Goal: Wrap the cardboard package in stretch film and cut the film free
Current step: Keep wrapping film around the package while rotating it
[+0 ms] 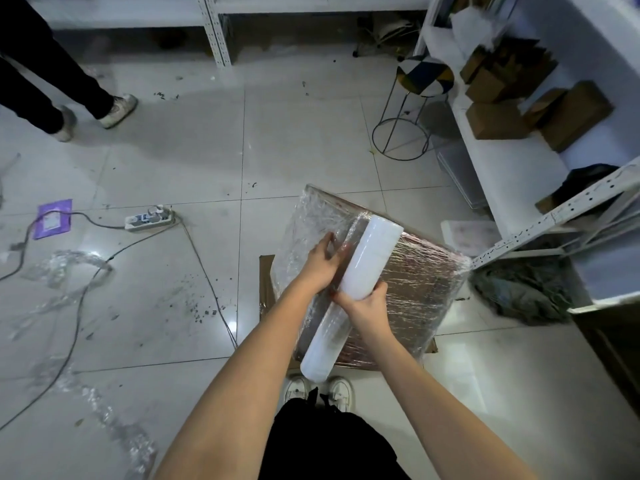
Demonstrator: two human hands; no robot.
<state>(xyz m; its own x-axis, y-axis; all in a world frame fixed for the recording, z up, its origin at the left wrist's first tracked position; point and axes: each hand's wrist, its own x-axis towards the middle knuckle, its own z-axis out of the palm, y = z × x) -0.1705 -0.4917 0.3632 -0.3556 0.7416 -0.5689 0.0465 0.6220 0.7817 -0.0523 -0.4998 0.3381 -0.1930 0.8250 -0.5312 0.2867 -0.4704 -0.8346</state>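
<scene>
Cardboard is showing brown through crinkled clear film on the package (pixel 415 271), which is lying flat on the tiled floor (pixel 277 140) just in front of the person's white shoes (pixel 298 389), with a loose flat piece of cardboard (pixel 266 282) sticking out from under its left side. Film is already covering its top face and its edges. Across the package, a long white roll of stretch film (pixel 360 268) is lying slantwise, its far end pointing up and right and its near end reaching toward the shoes.

On the roll's middle, the right hand (pixel 363 303) is curling its grip around the white cylinder from the near side. Just left of the roll, the left hand (pixel 322 261) is resting on the wrapped face with its fingers spread toward the roll; motion blur is hiding whether that grip is pinching film or lying flat, so I cannot tell.

Further out, a power strip (pixel 149 219) with trailing cables is sitting on the tiles to the left, near a purple sheet (pixel 53 218) and a crumpled strand of clear plastic (pixel 69 265). Another person's legs (pixel 52 71) are standing at the upper left. To the right, white metal shelving (pixel 512 168) is carrying small brown boxes (pixel 495 121), with a wire-legged stool (pixel 422 77) beside it and dark cloth (pixel 519 289) heaped below.
</scene>
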